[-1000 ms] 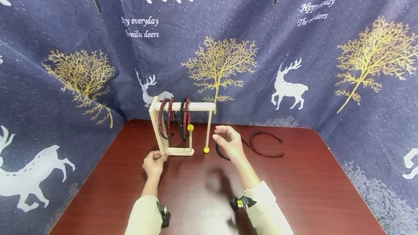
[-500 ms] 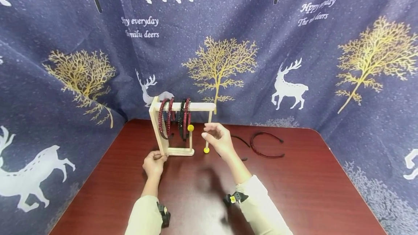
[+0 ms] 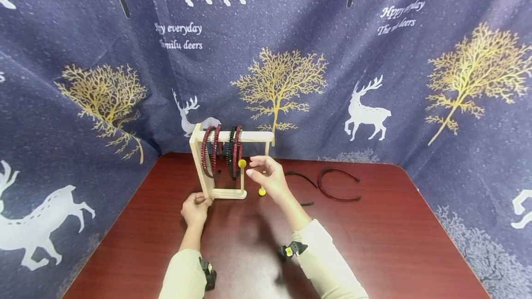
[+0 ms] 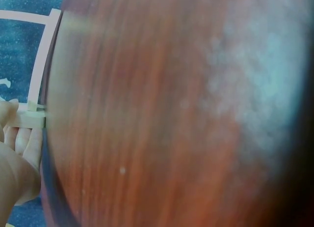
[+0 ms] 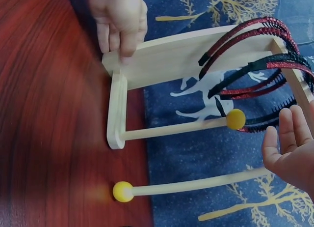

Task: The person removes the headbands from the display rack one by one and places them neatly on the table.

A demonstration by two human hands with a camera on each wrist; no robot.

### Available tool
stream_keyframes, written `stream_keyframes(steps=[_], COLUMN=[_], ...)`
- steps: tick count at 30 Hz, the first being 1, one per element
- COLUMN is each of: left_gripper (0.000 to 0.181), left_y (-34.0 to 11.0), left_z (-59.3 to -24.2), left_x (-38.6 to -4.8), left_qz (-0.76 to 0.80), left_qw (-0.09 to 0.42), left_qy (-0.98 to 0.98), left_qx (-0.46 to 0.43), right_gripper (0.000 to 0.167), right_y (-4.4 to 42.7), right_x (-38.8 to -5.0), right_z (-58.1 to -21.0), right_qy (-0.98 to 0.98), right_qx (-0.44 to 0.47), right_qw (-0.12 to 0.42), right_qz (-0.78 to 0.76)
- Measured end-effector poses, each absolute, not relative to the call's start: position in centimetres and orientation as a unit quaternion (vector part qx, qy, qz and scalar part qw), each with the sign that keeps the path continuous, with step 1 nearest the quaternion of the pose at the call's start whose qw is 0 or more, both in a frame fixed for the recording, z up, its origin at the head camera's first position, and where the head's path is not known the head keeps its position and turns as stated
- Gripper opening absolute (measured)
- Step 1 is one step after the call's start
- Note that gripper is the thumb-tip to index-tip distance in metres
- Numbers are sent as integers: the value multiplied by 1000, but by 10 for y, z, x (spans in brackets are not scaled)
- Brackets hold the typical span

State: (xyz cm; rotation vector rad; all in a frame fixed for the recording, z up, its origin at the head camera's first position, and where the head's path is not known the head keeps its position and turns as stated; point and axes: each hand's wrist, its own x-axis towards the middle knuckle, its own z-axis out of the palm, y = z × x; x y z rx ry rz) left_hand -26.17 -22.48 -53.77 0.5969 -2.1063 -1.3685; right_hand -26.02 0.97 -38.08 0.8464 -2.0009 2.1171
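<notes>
A pale wooden stand (image 3: 198,163) stands upright on the table, with several red and black headbands hanging from its upper bar (image 3: 257,137). My left hand (image 3: 194,210) grips the foot of its upright; in the left wrist view the thumb lies over the wood (image 4: 32,120) and the fingers beneath. My right hand (image 3: 270,180) hovers at the stand's right side, fingers loosely bent, holding nothing. In the right wrist view, that hand (image 5: 294,160) is close to the hanging red-and-black headbands (image 5: 274,65) and a yellow ball (image 5: 236,119) on a wooden peg.
A black headband (image 3: 305,177) lies partly hidden behind my right arm. Farther right lies a red headband (image 3: 326,190). A second yellow ball (image 3: 262,192) ends the rod hanging from the bar. A blue deer-print cloth (image 3: 307,105) rises behind the table (image 3: 374,239).
My right hand has moved left, from beside the black headband on the table to the stand's right side. The left hand keeps its hold on the stand.
</notes>
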Motion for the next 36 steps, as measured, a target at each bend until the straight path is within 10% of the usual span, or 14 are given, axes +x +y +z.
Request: stream_keyframes(steps=[20, 36], left_gripper=[23, 24], left_y=[-225, -226], left_z=[-540, -539], left_x=[-261, -261], left_qz=[-521, -522], left_qw=[262, 267], left_qy=[-782, -779], left_qx=[219, 223], right_gripper=[46, 14], right_y=[-14, -20], right_x=[-265, -263], right_z=[-380, -379], right_qy=[-661, -674], right_qx=[281, 284], right_qw=[-6, 28], right_qz=[696, 681])
